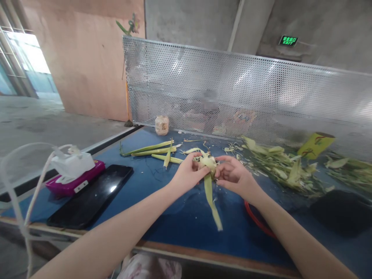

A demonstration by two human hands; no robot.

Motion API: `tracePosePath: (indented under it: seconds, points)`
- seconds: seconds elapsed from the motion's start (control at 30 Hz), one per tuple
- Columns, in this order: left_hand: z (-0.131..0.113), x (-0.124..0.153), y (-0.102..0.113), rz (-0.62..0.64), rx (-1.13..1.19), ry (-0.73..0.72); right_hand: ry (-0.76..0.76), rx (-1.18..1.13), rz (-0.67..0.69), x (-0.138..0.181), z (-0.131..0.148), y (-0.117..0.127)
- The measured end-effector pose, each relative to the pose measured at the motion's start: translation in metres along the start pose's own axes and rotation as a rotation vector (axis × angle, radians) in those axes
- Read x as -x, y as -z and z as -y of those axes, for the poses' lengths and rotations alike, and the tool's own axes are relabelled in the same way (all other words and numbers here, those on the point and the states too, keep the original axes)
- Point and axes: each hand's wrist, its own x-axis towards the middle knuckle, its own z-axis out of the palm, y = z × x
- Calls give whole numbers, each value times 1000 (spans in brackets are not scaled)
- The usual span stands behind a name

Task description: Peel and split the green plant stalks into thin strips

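In the middle of the head view, a pale green corn husk bundle (208,161) is held a little above the blue table. A long strip of husk hangs down from it toward the table's front edge. My left hand (190,170) pinches the bundle from the left, thumb across its front. On the other side my right hand (234,174) has its fingers curled against the bundle's right edge; its fingertips are partly hidden. Several green husk stalks (154,150) lie on the table beyond my left hand. A red ring-shaped object (255,221) shows partly beneath my right forearm.
A heap of loose husks (279,166) lies to the right, near a yellow-green cylinder (316,145) and a black object (341,212). At left are a black phone (91,197) and a magenta tissue box (90,178). A perforated metal panel (186,85) borders the table's back, behind a jar (162,125).
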Motion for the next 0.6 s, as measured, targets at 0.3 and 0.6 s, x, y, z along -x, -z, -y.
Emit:
tracePosePath:
  seconds: [0.3,0.6]
  points:
    - [-1,5,2,28,-109,-163,-82,-44,-81,-4,-10,-6]
    - [-1,4,1,-30,-109,-167,-115,-18,-91,-4,-7,-8]
